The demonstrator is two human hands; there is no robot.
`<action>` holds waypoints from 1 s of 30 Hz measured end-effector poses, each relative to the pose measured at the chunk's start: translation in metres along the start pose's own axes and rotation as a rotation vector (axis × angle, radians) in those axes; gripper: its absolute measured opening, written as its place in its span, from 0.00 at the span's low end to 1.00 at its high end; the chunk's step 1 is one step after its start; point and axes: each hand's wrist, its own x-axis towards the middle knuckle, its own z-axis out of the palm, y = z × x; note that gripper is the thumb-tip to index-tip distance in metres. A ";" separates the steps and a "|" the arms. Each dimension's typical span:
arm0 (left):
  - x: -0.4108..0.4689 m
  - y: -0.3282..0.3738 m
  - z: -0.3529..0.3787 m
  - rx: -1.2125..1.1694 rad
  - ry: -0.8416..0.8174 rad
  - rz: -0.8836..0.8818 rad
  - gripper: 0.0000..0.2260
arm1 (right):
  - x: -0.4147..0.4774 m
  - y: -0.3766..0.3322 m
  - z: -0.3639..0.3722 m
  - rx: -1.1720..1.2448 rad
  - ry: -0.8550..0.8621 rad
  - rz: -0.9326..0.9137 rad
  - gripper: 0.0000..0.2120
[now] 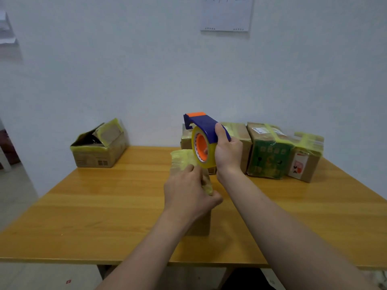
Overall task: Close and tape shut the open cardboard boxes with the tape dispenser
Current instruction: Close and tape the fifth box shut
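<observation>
The right hand wraps the dispenser across its blue back, thumb over the top and fingers curled behind. The roll hangs just left of that grip, its lower edge touching or nearly touching the box. The left hand clamps this small box from above, fingers bent over its far top and thumb hooked down its right side. Whether it also pinches a tape end I cannot tell.

The box stands under the left palm, just below and left of the right-hand grip, on the table. It looks light and thin-walled, and the glossy wrinkled tape already round it likely makes it slick. It probably needs steady downward pressure on the edges, not the soft middle, or it may slide as tape pulls. The dispenser is stiff plastic, best held across the back, clear of the cutter end.

An open box sits well left of both grips. Taped boxes sit just behind and right of the right hand.
</observation>
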 end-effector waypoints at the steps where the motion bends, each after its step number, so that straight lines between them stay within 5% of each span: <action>1: 0.000 -0.001 0.000 0.008 0.003 0.028 0.16 | -0.001 0.002 0.001 0.013 0.013 -0.004 0.17; 7: -0.006 -0.039 0.010 -0.144 0.117 0.266 0.16 | -0.004 0.004 0.006 0.090 0.019 -0.075 0.17; 11: -0.001 -0.061 0.008 -0.282 0.052 0.418 0.12 | -0.002 0.006 0.011 0.071 -0.004 -0.093 0.17; 18: -0.007 -0.084 0.005 -0.519 -0.088 0.359 0.11 | -0.004 0.029 0.010 0.022 -0.021 -0.038 0.18; 20: -0.007 -0.082 0.004 -0.658 -0.013 0.252 0.11 | -0.005 0.035 0.010 -0.011 -0.049 -0.069 0.17; 22: 0.002 -0.077 0.005 -0.806 0.122 -0.038 0.10 | -0.005 0.036 0.013 -0.035 -0.061 -0.101 0.15; 25: 0.026 -0.068 0.008 -0.957 0.024 -0.508 0.06 | -0.004 0.036 0.015 -0.033 -0.049 -0.102 0.15; 30: 0.030 -0.067 0.024 -1.140 0.066 -0.639 0.15 | -0.005 0.042 0.010 -0.014 -0.050 -0.096 0.14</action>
